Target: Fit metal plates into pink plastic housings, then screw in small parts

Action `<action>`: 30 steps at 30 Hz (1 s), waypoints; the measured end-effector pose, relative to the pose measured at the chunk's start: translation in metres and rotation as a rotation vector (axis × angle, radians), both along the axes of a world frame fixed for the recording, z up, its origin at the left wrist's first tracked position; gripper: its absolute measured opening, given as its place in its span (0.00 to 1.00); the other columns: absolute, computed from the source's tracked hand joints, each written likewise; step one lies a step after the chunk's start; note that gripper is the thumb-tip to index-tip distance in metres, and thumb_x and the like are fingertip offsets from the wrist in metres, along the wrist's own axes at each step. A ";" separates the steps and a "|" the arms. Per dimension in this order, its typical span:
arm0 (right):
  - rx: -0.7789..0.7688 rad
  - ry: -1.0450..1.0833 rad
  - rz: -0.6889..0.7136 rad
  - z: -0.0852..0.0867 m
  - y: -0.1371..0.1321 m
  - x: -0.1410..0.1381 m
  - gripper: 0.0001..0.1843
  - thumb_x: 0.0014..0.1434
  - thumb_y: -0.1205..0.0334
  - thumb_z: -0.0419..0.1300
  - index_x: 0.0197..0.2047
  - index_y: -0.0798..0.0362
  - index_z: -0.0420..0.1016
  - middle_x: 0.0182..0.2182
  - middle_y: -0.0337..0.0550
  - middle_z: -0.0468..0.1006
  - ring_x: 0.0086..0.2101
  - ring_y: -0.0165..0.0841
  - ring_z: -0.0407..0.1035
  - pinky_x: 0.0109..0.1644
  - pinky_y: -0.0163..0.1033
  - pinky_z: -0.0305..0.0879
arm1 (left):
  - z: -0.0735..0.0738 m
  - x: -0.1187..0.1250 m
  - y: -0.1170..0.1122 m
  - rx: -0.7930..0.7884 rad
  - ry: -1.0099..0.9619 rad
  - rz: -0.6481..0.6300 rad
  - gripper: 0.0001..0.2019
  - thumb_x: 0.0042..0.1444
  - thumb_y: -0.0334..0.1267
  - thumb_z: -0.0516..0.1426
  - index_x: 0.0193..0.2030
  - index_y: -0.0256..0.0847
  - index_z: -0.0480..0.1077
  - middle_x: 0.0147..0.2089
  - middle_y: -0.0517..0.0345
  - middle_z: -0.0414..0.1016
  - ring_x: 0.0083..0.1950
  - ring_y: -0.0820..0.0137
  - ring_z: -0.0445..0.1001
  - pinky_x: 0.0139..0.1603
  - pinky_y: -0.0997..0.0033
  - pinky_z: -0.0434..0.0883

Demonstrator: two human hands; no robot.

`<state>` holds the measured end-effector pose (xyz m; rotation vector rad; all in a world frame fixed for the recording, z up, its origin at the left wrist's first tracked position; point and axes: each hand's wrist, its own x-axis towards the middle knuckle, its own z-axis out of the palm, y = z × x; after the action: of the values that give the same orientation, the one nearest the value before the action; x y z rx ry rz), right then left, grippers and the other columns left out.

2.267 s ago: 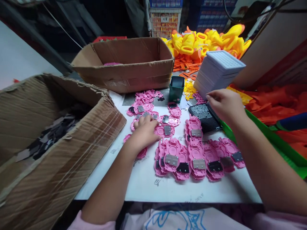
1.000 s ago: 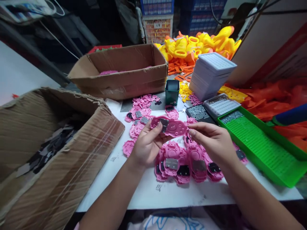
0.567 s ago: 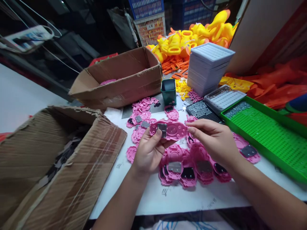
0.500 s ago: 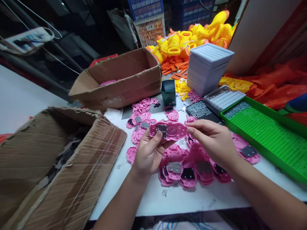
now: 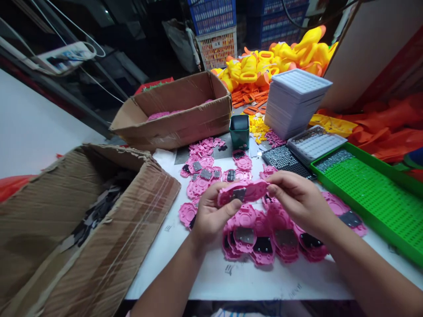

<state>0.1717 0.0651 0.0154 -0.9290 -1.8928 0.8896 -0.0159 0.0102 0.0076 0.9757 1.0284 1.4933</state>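
Observation:
Between both hands, above the table, is a pink plastic casing [image 5: 256, 190] with a dark shiny plate at its left end. My left hand [image 5: 213, 215] grips that left end, thumb in front and fingers behind. My right hand [image 5: 294, 198] pinches the other end between thumb and fingertips. The casing is tilted, so its inside shows only narrowly. Below the hands lie overlapping pink casings [image 5: 246, 215], several with grey or black plates. More pink casings [image 5: 201, 180] lie to the left of the held one.
Open cardboard boxes stand at the left [image 5: 132, 220] and back [image 5: 185, 130]. Behind the hands is a dark green container [image 5: 239, 136]. A black tray [image 5: 287, 163], a green tray [image 5: 380, 202] and a white tray stack [image 5: 292, 105] stand at right. Yellow toy parts [image 5: 261, 64] are piled behind.
The held casing has tipped from facing me to a flatter angle, still in both hands. The whole view has shifted slightly, with things appearing further right and lower.

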 end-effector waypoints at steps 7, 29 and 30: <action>-0.228 0.102 0.079 0.002 0.000 0.006 0.08 0.59 0.59 0.58 0.30 0.52 0.73 0.26 0.39 0.72 0.27 0.26 0.65 0.31 0.32 0.62 | 0.000 -0.002 0.000 0.035 0.015 -0.056 0.10 0.47 0.40 0.66 0.37 0.44 0.74 0.33 0.61 0.73 0.33 0.72 0.69 0.38 0.73 0.67; 0.292 -0.947 0.223 -0.025 0.149 -0.160 0.17 0.60 0.67 0.49 0.47 0.58 0.75 0.46 0.58 0.71 0.45 0.42 0.66 0.44 0.42 0.62 | 0.007 0.011 0.003 -0.177 -0.560 -0.251 0.24 0.36 0.31 0.69 0.38 0.43 0.62 0.32 0.64 0.73 0.28 0.77 0.70 0.32 0.77 0.67; 0.303 -0.974 0.220 -0.028 0.151 -0.165 0.17 0.61 0.67 0.49 0.47 0.58 0.75 0.47 0.58 0.70 0.47 0.43 0.65 0.44 0.43 0.63 | 0.005 0.012 0.003 -0.175 -0.563 -0.268 0.26 0.34 0.29 0.69 0.39 0.43 0.63 0.33 0.63 0.73 0.30 0.76 0.70 0.33 0.76 0.68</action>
<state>0.0069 0.2161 -0.0124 -1.0701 -2.8932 0.2152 -0.0041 0.0136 0.0126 0.4976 0.5810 1.3176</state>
